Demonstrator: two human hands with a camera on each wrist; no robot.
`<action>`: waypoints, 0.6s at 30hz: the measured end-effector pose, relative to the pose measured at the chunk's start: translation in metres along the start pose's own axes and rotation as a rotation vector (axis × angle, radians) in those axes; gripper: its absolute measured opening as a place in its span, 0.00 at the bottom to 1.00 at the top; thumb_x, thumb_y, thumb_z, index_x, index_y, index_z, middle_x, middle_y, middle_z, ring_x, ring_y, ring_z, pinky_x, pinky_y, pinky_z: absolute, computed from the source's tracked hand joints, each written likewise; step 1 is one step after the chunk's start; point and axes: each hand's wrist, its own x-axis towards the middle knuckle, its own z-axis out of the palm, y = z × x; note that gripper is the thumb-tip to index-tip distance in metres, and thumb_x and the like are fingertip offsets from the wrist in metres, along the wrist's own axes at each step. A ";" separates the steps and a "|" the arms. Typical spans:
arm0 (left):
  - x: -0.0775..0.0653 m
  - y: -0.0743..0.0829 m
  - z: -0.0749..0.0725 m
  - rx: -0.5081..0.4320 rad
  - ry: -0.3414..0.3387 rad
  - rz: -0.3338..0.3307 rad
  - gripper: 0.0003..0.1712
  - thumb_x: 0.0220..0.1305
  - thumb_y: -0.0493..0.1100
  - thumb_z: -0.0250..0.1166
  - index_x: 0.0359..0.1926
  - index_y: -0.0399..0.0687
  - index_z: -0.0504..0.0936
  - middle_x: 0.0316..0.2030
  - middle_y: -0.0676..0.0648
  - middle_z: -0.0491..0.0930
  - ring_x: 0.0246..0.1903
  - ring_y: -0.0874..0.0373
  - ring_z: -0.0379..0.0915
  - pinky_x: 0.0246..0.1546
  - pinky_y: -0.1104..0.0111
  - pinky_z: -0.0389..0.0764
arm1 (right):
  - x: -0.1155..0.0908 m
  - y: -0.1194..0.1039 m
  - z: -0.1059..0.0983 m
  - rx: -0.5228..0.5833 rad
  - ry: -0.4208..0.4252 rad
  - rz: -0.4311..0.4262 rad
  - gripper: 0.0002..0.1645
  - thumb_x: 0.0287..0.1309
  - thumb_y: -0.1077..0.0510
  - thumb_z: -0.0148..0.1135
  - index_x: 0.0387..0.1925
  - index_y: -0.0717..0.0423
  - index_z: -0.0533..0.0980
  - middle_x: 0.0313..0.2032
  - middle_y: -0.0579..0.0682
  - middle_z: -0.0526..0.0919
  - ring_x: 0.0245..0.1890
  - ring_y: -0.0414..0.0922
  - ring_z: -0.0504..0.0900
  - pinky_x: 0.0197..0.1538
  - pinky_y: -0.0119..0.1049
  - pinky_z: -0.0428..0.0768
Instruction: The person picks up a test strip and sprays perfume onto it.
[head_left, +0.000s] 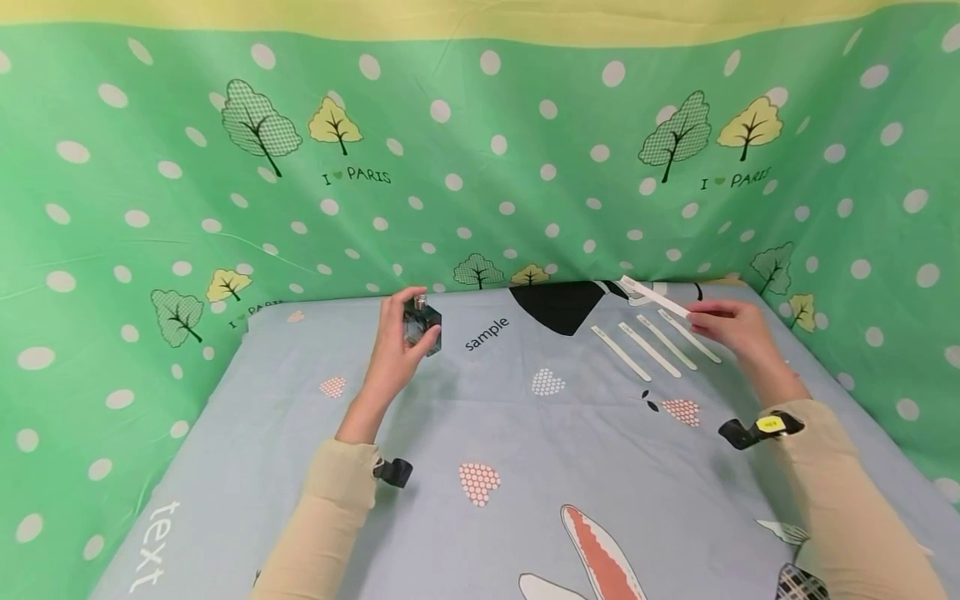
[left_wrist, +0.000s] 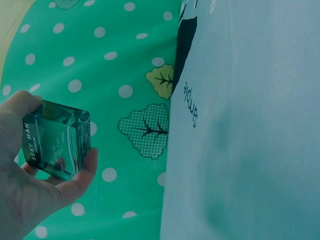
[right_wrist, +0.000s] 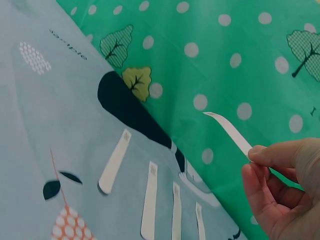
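Note:
My left hand (head_left: pixel 397 337) grips a dark glass perfume bottle (head_left: pixel 422 327) above the far left part of the bed-like surface. In the left wrist view the bottle (left_wrist: pixel 57 140) is a clear block with "SEXY MAN" lettering, held between thumb and fingers; its forefinger is at the top. My right hand (head_left: pixel 738 329) pinches one end of a white paper test strip (head_left: pixel 652 296), raised at the far right. That strip (right_wrist: pixel 230 131) bends at its free tip in the right wrist view. Below it, several more white strips (head_left: pixel 648 348) lie side by side on the cloth.
A blue-grey printed cloth (head_left: pixel 420 533) covers the surface, with hearts and lettering on it. Green dotted fabric (head_left: pixel 480 183) hangs as a wall behind and on both sides. Each wrist wears a small black camera, such as the left one (head_left: pixel 393 472).

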 end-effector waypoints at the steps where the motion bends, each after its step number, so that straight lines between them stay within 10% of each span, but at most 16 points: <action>1: 0.000 0.000 0.000 -0.002 0.000 0.000 0.34 0.68 0.38 0.64 0.70 0.56 0.61 0.62 0.34 0.60 0.57 0.38 0.68 0.38 0.50 0.88 | 0.000 0.002 -0.002 -0.004 0.004 0.004 0.08 0.64 0.58 0.65 0.34 0.38 0.82 0.26 0.25 0.82 0.31 0.25 0.84 0.38 0.20 0.83; 18: 0.000 -0.001 0.003 -0.018 -0.001 0.008 0.33 0.68 0.38 0.64 0.70 0.56 0.62 0.62 0.33 0.60 0.57 0.37 0.69 0.38 0.50 0.88 | -0.001 0.029 -0.028 0.003 0.032 0.073 0.13 0.66 0.58 0.63 0.31 0.33 0.83 0.26 0.25 0.83 0.31 0.26 0.84 0.41 0.24 0.85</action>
